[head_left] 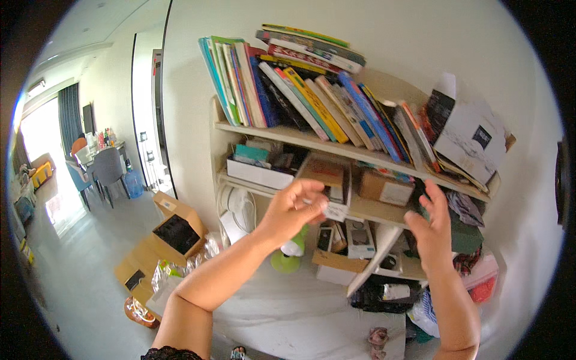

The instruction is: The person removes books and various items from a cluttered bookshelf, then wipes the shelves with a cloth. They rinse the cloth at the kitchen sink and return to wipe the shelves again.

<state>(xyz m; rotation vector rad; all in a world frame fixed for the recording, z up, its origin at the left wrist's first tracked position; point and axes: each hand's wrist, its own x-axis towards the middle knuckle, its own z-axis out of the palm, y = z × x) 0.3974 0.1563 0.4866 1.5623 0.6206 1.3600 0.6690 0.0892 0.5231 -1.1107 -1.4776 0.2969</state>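
My left hand (pixel 294 210) is in front of the middle shelf, its thumb and fingers pinched at a small white card (pixel 336 211). Behind that card is a brown open-topped box (pixel 327 171); whether the card is loose or joined to the box, I cannot tell. My right hand (pixel 433 227) is raised at the shelf's right side with nothing in it, its thumb and fingers apart and curved. Nearest to it is a small brown carton (pixel 385 187) with a white label, lying on the middle shelf.
Leaning books (pixel 327 108) fill the top shelf, with a white marbled box (pixel 471 141) at its right end. A white bin (pixel 261 173) stands on the middle shelf's left. Below are a white fan (pixel 237 207), a box of small packages (pixel 342 252) and an open carton (pixel 162 240) on the floor.
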